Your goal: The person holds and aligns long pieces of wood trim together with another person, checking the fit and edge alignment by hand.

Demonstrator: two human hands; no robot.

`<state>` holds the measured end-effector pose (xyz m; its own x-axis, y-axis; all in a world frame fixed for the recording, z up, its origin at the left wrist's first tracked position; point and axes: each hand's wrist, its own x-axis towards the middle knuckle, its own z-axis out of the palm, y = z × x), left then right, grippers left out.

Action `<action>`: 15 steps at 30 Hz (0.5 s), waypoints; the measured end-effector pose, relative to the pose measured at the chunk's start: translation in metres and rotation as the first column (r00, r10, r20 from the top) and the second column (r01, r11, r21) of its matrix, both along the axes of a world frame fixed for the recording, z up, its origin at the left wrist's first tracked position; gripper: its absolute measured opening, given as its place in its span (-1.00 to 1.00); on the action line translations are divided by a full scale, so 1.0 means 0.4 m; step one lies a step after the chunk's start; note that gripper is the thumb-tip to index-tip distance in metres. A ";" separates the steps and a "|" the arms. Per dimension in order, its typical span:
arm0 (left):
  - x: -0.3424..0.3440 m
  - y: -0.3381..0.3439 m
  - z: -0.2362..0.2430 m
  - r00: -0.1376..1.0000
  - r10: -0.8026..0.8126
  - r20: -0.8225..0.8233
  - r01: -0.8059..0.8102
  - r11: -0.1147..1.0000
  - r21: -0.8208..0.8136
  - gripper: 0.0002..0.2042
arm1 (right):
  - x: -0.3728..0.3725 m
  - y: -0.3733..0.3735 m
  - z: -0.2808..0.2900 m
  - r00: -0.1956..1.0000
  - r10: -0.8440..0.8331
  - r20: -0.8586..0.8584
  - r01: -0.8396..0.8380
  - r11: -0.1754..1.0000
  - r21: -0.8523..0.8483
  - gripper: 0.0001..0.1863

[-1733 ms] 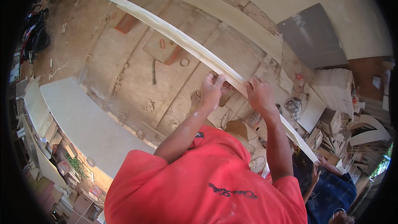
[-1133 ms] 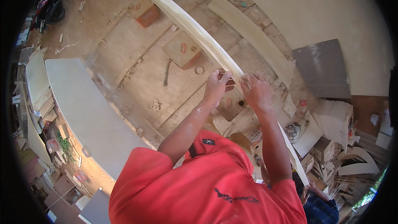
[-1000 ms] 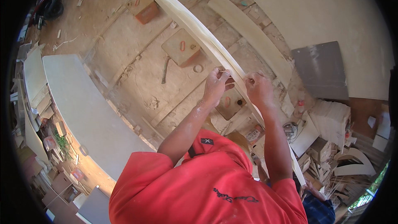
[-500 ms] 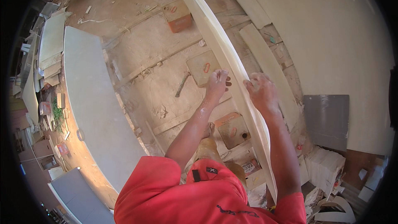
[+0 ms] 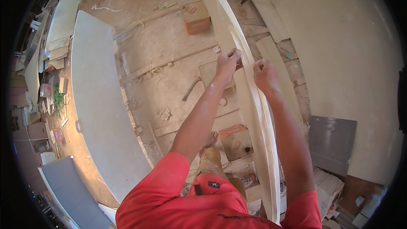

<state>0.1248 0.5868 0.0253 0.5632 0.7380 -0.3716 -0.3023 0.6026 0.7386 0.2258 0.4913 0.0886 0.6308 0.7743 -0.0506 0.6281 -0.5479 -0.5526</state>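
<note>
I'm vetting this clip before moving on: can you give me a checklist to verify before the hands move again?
1. Left grip at the left side of the long pale strip: ok.
2. Right grip at the strip's right side: ok, fingers curled in.
3. Left grip firm on the strip: cannot tell; its contact is unclear.
4. Both ends of the strip visible: not ok; its far end runs out of the top of the picture.
5. Floor clear around the foot: not ok; an orange-sided box stands close by, and a stick-like tool lies farther ahead.
</note>
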 end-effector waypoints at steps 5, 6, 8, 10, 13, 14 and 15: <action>0.009 0.006 -0.018 0.998 0.055 -0.028 -0.055 0.998 -0.014 -0.86 | -0.006 0.003 0.019 0.999 -0.023 -0.037 0.022 0.999 -0.041 -0.83; 0.013 0.003 -0.018 0.997 0.073 -0.017 -0.073 0.997 -0.019 -0.86 | -0.006 0.001 0.017 0.999 -0.024 -0.044 0.023 0.999 -0.033 -0.83; 0.017 -0.001 -0.016 0.994 0.106 -0.002 -0.106 0.994 -0.031 -0.87 | -0.006 -0.001 0.017 0.998 -0.038 -0.045 0.037 0.998 -0.042 -0.82; 0.017 -0.006 0.000 0.992 0.128 0.005 -0.128 0.991 -0.045 -0.88 | -0.010 -0.002 0.020 0.997 -0.057 -0.051 0.054 0.997 -0.059 -0.81; 0.013 -0.002 0.006 0.992 0.125 0.004 -0.124 0.992 -0.036 -0.88 | -0.012 -0.001 0.025 0.997 -0.060 -0.057 0.056 0.995 -0.077 -0.80; 0.012 -0.001 0.007 0.992 0.125 0.003 -0.125 0.992 -0.033 -0.88 | -0.010 -0.002 0.022 0.997 -0.049 -0.053 0.045 0.996 -0.072 -0.80; 0.014 -0.003 0.005 0.992 0.123 0.002 -0.123 0.992 -0.034 -0.88 | -0.009 -0.006 0.022 0.998 -0.039 -0.049 0.035 0.997 -0.073 -0.80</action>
<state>0.1302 0.5855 0.0275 0.4704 0.7889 -0.3953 -0.3792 0.5852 0.7167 0.2221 0.4890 0.0973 0.6543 0.7436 -0.1374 0.5793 -0.6097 -0.5410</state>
